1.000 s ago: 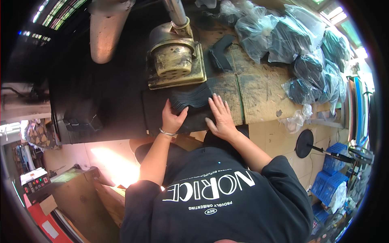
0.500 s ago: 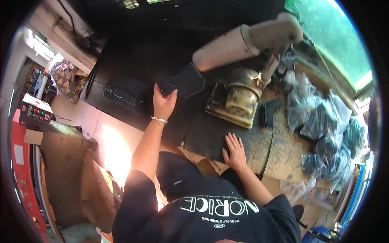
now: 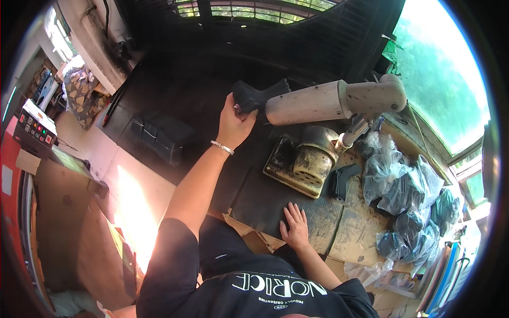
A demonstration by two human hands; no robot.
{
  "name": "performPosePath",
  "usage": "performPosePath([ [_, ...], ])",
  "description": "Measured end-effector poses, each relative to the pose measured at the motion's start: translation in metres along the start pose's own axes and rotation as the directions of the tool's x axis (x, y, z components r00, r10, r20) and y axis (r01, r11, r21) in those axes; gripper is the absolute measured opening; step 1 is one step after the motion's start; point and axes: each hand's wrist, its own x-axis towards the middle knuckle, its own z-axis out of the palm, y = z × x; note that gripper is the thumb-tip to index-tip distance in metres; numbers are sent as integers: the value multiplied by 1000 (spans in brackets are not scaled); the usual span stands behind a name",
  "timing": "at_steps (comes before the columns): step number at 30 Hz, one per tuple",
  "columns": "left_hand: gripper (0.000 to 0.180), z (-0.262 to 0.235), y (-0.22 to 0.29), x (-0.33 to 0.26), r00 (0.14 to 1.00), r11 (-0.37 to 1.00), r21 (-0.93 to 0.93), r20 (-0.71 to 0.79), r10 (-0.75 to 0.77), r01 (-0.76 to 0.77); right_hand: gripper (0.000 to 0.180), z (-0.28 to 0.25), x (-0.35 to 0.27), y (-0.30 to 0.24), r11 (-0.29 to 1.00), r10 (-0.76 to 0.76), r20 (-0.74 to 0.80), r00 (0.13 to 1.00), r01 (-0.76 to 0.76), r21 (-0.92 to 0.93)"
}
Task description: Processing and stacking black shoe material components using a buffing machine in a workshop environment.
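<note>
My left hand (image 3: 237, 124) grips one end of a thick bundle of black strips (image 3: 257, 96) above the table, with their edges fanning out in ridges. The bundle's far end is by the left end of a grey cylinder (image 3: 307, 103) on a machine's arm; whether they touch I cannot tell. Below that cylinder sits the machine's round, dusty metal housing (image 3: 314, 164) on a square base. My right hand (image 3: 295, 227) lies flat with its fingers spread on the blackened near part of the table, in front of the base, holding nothing.
A tied black bundle (image 3: 156, 137) lies on the table's left part. Right of the base is a small black piece (image 3: 344, 180) on cardboard (image 3: 352, 233). Clear plastic bags (image 3: 405, 183) with dark contents pile up at right. A control box (image 3: 36, 127) stands at far left.
My left hand has lifted the black bundle farther away and to the right, and its strips now fan out. My right hand still rests flat. The whole view has shifted.
</note>
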Motion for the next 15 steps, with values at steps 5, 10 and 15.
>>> performPosePath([
  [5, 50, 0, 7, 0, 999, 999, -8, 18, 32, -32, 49, 0, 1, -2, 1000, 4, 5, 1000, -4, 11],
  [10, 45, -4, 19, -3, 999, 999, 37, 12, 34, -34, 48, 1, 0, -2, 1000, 3, 6, 1000, -3, 12],
  [15, 45, -12, 22, -6, 999, 998, 49, -6, 39, -39, 48, 1, -1, -1, 1000, 3, 11, 1000, -3, 7],
])
